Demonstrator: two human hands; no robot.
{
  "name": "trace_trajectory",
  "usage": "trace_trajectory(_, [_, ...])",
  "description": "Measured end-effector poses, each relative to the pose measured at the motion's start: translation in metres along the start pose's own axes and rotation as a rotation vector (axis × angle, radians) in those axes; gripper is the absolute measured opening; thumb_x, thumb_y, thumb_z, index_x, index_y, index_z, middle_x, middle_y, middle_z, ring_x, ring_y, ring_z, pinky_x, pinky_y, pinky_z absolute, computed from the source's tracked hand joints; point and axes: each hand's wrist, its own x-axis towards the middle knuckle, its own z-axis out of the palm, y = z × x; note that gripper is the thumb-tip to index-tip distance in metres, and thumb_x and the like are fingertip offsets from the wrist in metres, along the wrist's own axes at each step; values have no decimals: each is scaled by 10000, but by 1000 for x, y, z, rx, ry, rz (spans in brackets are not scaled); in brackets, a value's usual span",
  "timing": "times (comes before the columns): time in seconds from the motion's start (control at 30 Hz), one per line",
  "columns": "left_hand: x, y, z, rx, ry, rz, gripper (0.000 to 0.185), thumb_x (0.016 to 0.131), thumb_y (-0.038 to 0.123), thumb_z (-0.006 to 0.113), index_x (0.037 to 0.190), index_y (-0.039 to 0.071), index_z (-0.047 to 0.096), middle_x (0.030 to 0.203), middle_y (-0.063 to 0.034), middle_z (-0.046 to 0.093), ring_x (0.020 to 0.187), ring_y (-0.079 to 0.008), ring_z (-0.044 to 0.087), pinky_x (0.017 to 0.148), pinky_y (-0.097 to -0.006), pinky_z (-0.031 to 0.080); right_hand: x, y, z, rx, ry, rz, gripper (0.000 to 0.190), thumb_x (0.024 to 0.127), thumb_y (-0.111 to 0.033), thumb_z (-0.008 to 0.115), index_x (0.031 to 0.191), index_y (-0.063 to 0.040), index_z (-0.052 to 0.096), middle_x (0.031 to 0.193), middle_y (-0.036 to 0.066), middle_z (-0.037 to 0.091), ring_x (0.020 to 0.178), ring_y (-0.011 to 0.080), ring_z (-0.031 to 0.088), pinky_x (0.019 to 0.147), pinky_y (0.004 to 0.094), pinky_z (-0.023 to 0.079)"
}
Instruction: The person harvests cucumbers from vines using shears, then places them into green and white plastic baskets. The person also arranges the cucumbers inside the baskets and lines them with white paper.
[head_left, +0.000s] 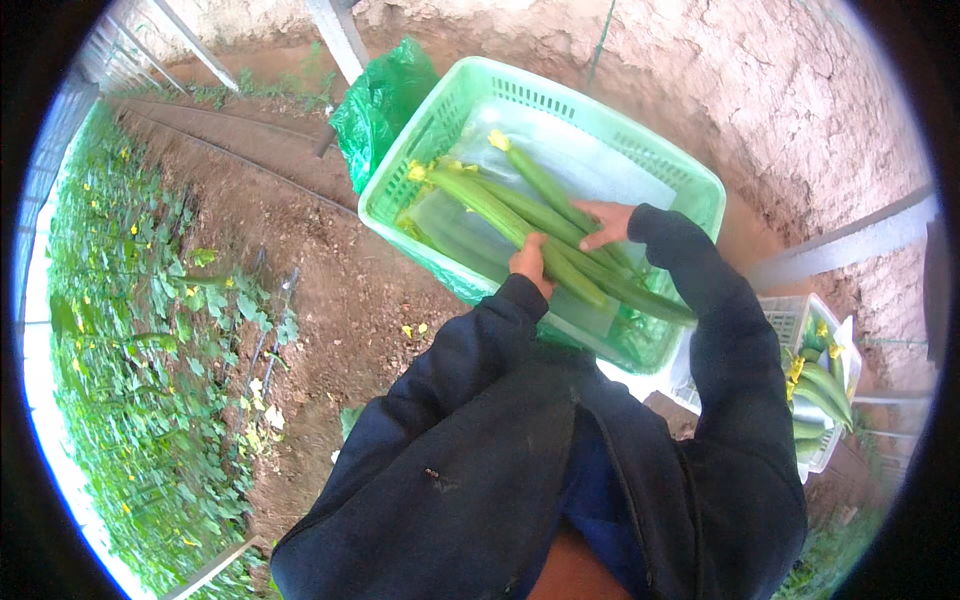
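Note:
Several long green luffa gourds with yellow flowers at their tips lie or are held in a light green slotted plastic crate (652, 139) in front of me. My left hand (530, 264) is wrapped around the nearest long luffa gourd (487, 206), thumb on top. Over the luffa gourd (541, 178) farther back, my right hand (606, 223) has its fingers and thumb spread around the body. Between the two hands runs another luffa gourd (525, 210). A pale sheet (592, 161) lines the crate, and a further gourd (461, 251) lies along its near wall.
Green plastic film (382, 105) bunches outside the crate's left end. At right stands a white crate (780, 319) holding more gourds (821, 390). Leafy plants (150, 337) grow left of the bare soil path (337, 300). Behind rise an earthen wall (810, 112) and posts (337, 37).

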Motion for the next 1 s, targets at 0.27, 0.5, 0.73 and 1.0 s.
trace_trajectory(0.27, [22,-11,-44,780,-220,107,333,878,219,622,1151,36,568,1147,-131,594,1016,-302,613,828,-489,519,7,-1,50,-35,269,208,711,877,-575,561,1353,-50,502,1360,289,429,1244,432,435,1050,479,362])
trace_trajectory(0.5, [-53,19,16,738,-252,-370,300,854,130,652,1128,20,605,1156,-104,628,1005,-218,624,871,-371,514,0,-46,103,-551,515,325,651,847,-327,614,1396,-54,397,1271,214,495,1181,396,477,953,477,427])
trace_trajectory(0.73, [-11,175,-7,1903,-636,762,437,879,247,644,1258,40,580,1185,-165,641,1040,-262,638,900,-349,502,6,-64,112,-534,598,395,556,751,-194,690,1258,-49,514,1159,167,545,1127,352,509,859,451,470])
trace_trajectory(1.0, [3,229,16,1849,-905,687,387,906,263,618,1230,52,602,1170,-188,645,1075,-332,624,910,-408,490,-20,-104,107,-170,538,72,483,853,-295,656,1233,-25,533,1029,185,599,959,385,588,808,481,482])
